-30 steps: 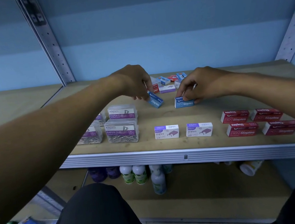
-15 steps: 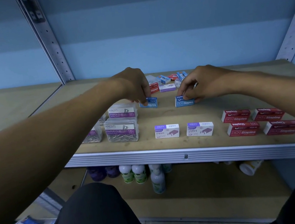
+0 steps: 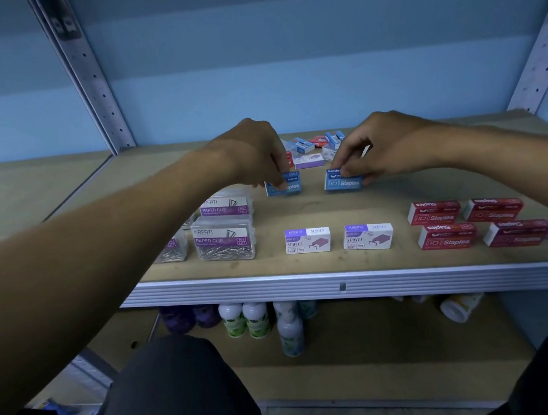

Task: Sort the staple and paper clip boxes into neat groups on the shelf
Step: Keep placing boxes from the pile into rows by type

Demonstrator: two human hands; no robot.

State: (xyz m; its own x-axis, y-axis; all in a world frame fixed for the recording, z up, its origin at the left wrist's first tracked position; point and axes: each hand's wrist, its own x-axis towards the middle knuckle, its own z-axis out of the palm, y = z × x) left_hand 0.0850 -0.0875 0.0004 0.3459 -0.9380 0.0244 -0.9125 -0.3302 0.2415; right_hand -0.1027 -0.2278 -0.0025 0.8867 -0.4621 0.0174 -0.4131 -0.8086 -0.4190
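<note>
Two blue boxes [image 3: 284,185] [image 3: 342,181] sit mid-frame on the shelf [image 3: 308,277], each pinched by curled fingers: left hand [image 3: 252,151] on one, right hand [image 3: 385,145] on the other.

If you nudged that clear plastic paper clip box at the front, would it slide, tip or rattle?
The front paper clip box would probably slide rather than tip: it sits low and wide on the flat shelf. The loose clips heaped at its bottom would likely shift and rattle. Its hard clear walls look stiff, perhaps slippery to grip.

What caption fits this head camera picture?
Left hand and right hand each set a blue staple box on the shelf.
</note>
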